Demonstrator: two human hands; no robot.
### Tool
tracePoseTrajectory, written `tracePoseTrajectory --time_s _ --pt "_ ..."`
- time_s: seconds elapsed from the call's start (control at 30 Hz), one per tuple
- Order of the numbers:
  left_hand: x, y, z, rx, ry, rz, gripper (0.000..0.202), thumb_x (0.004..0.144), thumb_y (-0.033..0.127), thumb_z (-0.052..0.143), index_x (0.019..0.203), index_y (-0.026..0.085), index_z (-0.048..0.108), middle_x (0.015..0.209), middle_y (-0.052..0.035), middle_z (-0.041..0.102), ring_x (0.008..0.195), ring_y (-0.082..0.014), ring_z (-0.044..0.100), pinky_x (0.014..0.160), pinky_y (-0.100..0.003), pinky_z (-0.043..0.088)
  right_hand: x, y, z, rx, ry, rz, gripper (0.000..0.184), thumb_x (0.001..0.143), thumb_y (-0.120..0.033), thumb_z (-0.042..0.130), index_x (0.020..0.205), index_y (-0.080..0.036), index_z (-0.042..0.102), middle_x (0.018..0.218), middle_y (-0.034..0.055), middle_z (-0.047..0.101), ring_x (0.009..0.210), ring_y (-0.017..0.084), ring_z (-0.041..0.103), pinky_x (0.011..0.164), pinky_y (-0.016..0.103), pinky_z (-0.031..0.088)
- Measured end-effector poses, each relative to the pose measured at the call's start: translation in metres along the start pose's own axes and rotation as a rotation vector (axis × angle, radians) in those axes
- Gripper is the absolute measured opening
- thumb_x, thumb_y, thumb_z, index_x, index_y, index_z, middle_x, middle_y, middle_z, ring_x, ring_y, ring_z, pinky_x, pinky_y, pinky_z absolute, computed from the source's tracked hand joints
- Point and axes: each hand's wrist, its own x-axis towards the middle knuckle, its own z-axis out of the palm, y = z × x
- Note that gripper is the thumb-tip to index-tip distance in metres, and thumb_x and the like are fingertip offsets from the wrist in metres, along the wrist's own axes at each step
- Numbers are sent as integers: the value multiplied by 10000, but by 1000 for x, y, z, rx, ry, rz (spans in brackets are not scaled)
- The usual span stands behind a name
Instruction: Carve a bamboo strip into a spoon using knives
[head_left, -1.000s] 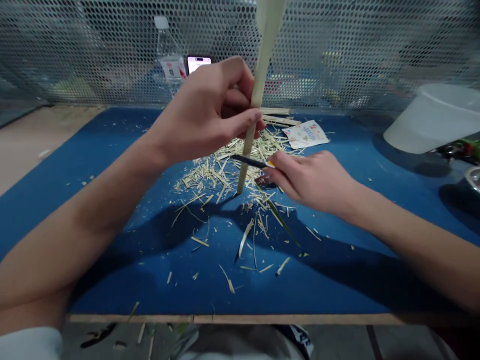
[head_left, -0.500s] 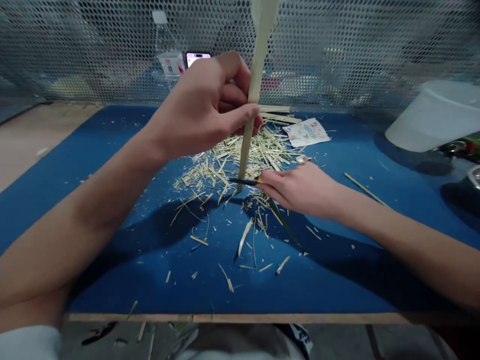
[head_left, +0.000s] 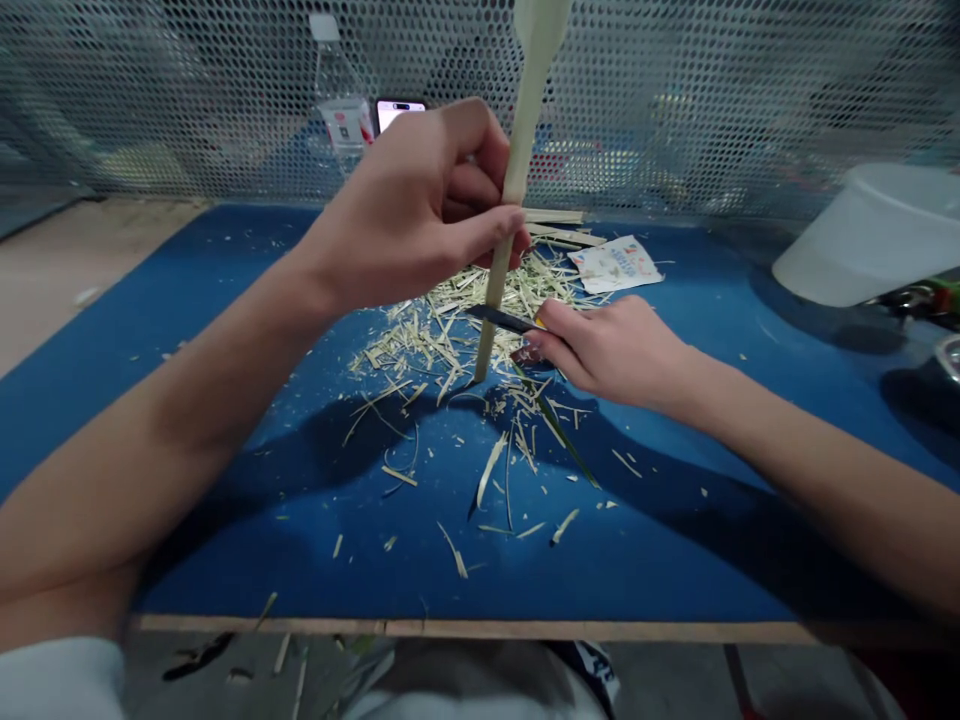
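My left hand (head_left: 405,212) is shut around a long pale bamboo strip (head_left: 523,140), which stands almost upright with its lower end on the mat. My right hand (head_left: 615,352) grips a small dark-bladed craft knife (head_left: 501,320) with a yellow mark near my fingers. The blade lies just beside the strip, below my left hand; I cannot tell if they touch. A heap of bamboo shavings (head_left: 442,345) is spread around the strip's foot, under both hands.
The work surface is a blue mat (head_left: 187,300) with a wooden front edge (head_left: 480,626). A printed paper packet (head_left: 615,265) and a white plastic tub (head_left: 874,235) are to the right. A perforated metal screen (head_left: 675,100) stands behind, with a bottle (head_left: 337,110) and a phone (head_left: 397,113) beyond it.
My right hand has moved up and toward the strip, raising the knife from beside the strip's lower part. A loose sliver on the mat's right side no longer shows. My left hand stays nearly still.
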Motion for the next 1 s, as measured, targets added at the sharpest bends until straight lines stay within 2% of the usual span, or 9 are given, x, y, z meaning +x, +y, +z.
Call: tracePoseTrajectory --time_s 0.13,0.33,0.53,0.67,0.77,0.83,1.0 --pt "0 -1 0 1 8 -10 170 827 146 672 877 167 511 766 -33 748 808 -190 748 691 -337 637 -1 0 3 -12 -27 -11 565 998 -476 133 1031 -152 595 590 46 624 447 146 378 509 302 143" --pt "1 -5 -1 -27 7 -43 171 833 139 675 857 168 508 762 -48 762 755 -179 744 669 -330 631 0 0 7 -61 -104 -85 549 1005 -452 139 1082 -140 584 569 39 595 454 150 399 530 310 151" --pt "3 -6 -2 11 19 -54 147 848 136 646 881 116 504 738 -36 732 789 -193 753 666 -346 629 5 2 5 -139 -52 -172 543 1010 -426 127 1019 -128 581 512 40 545 500 168 428 562 330 149" --pt "3 -8 -3 -7 12 -51 147 857 135 635 885 92 497 711 -33 713 793 -203 755 672 -351 628 6 4 5 -159 -59 -175 557 1012 -430 89 1040 -133 559 525 33 541 479 160 411 557 331 130" --pt "2 -9 -2 -37 8 -39 156 847 117 644 880 99 493 700 -24 714 783 -190 754 673 -331 628 3 2 13 -103 -106 -208 506 1014 -445 129 1011 -159 546 546 21 562 443 134 375 552 320 149" --pt "2 -7 -2 -48 -2 -23 157 847 114 639 879 107 485 691 -5 708 778 -175 752 671 -312 626 -2 -1 19 -51 -133 -286 431 1017 -427 187 956 -181 536 580 14 591 435 110 356 561 315 167" --pt "1 -3 1 33 -19 84 147 853 126 621 888 122 478 664 46 667 800 -161 752 694 -306 627 -10 -10 26 -55 -83 -292 378 1020 -382 222 930 -186 533 687 33 646 483 104 417 574 324 174"
